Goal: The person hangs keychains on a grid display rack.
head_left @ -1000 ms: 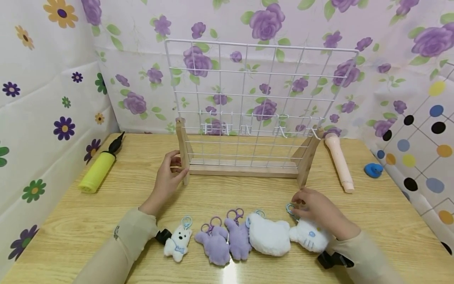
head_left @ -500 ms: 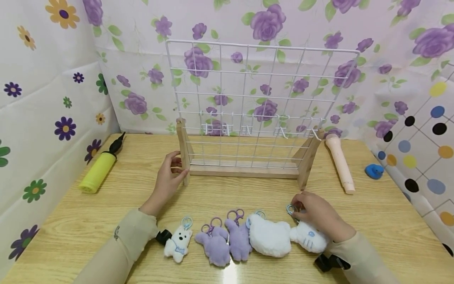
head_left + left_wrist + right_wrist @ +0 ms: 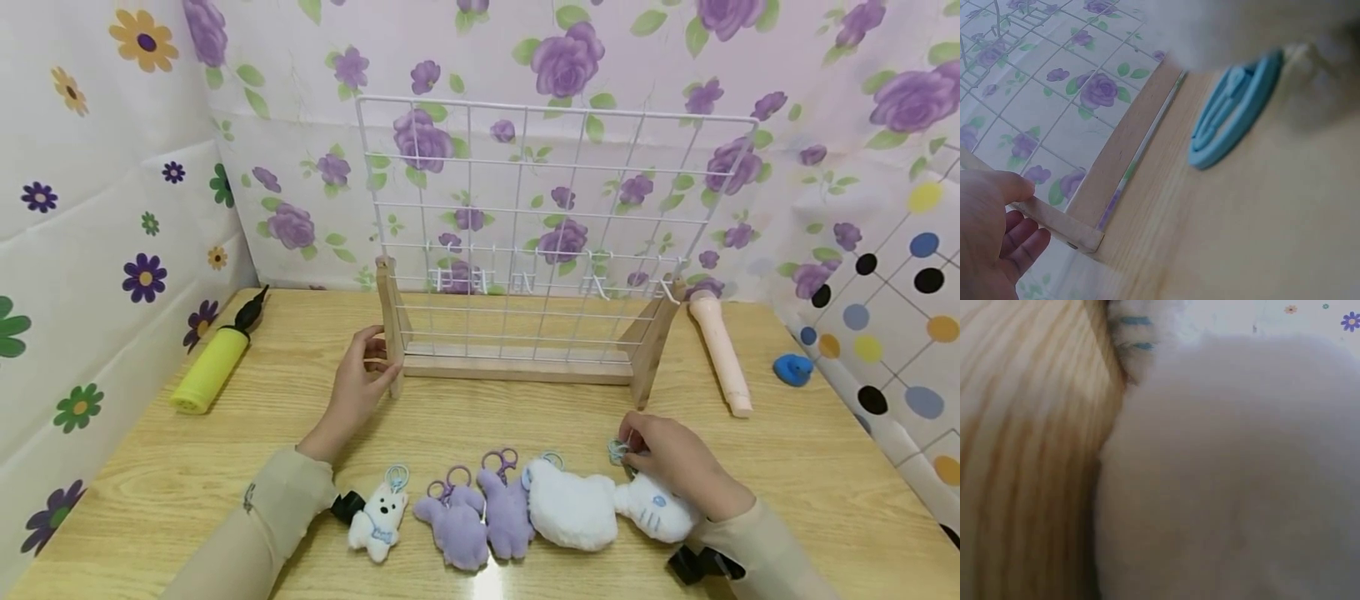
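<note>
In the head view my left hand [image 3: 360,383] grips the left wooden leg [image 3: 392,333] of a white wire grid rack [image 3: 525,208]. The left wrist view has thumb and fingers on opposite sides of that leg. My right hand [image 3: 678,458] pinches at the light blue key ring [image 3: 617,451] of a white plush keychain [image 3: 658,507] with blue stripes, lying on the table. White fur [image 3: 1229,487] fills most of the right wrist view, hiding the fingers. Left of it lie a larger white plush keychain [image 3: 573,508], two purple ones [image 3: 453,527] and a white bear keychain [image 3: 378,523].
Several white hooks [image 3: 597,286] hang on the grid. A yellow hand pump [image 3: 213,367] lies at the left, a pale pink cylinder [image 3: 720,354] at the right, and a blue toy duck [image 3: 792,369] near the right edge. Flowered cloth [image 3: 300,167] stands behind the wooden table [image 3: 300,317].
My right hand has come slightly down and its fingers have closed in on the blue ring. My left hand stays at the wooden leg. The head view has tilted up a little.
</note>
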Demonstrator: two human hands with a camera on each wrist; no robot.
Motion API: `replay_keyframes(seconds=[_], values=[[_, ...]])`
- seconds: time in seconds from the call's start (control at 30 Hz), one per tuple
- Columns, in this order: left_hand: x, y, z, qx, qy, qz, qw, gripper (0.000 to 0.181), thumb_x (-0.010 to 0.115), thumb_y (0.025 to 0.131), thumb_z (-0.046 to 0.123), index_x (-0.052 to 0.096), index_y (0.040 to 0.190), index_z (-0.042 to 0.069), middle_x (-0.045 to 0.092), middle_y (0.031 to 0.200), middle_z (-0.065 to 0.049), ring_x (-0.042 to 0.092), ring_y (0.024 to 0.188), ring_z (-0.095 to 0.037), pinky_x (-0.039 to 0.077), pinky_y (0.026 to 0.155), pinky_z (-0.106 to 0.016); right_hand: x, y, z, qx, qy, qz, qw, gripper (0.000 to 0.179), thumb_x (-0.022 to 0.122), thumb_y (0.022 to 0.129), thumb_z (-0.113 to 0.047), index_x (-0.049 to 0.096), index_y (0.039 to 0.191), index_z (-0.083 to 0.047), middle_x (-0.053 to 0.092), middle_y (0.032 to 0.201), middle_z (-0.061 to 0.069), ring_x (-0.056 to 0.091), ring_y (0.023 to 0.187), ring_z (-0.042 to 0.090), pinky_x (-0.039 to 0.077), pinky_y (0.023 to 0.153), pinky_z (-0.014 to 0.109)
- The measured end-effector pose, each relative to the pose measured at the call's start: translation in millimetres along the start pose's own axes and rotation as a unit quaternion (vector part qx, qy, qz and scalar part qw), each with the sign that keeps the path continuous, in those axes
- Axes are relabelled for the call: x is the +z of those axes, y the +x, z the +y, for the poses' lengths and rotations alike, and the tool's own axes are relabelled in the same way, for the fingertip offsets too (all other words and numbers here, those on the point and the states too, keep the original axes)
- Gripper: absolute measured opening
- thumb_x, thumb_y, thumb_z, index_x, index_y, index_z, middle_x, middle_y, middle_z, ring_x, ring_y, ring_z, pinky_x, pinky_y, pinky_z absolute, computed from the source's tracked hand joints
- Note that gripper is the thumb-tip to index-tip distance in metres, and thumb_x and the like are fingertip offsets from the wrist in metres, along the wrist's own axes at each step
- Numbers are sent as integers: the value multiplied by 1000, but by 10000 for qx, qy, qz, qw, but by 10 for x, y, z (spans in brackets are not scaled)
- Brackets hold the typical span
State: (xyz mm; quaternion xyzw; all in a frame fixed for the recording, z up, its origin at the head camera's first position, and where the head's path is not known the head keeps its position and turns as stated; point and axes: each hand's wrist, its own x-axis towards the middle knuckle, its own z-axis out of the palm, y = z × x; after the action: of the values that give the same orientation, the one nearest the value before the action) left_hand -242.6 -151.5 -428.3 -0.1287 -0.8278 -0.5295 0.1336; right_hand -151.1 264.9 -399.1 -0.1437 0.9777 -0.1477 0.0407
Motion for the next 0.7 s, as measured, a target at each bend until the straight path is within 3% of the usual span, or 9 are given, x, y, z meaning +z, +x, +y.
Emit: replay_keyframes(seconds=[0.4,0.7], values=[[0,-15,1,61,-79,37,9999,63,67,85,-5,35,139,-1,53,118,-24,55,105,-33,49,79,-15,-130,-51,67,-269,100,155,9995,9,73,84,-17,65,81,-20,61,71,-11,50,65,1,43,58,21],[0,-10,1,43,-87,56,9999,62,66,85,-6,35,139,-1,53,118,-24,56,105,-32,49,80,-16,-354,-105,136,-295,364,106,9988,4,70,86,-16,68,87,-12,65,76,-7,55,68,1,47,59,21]])
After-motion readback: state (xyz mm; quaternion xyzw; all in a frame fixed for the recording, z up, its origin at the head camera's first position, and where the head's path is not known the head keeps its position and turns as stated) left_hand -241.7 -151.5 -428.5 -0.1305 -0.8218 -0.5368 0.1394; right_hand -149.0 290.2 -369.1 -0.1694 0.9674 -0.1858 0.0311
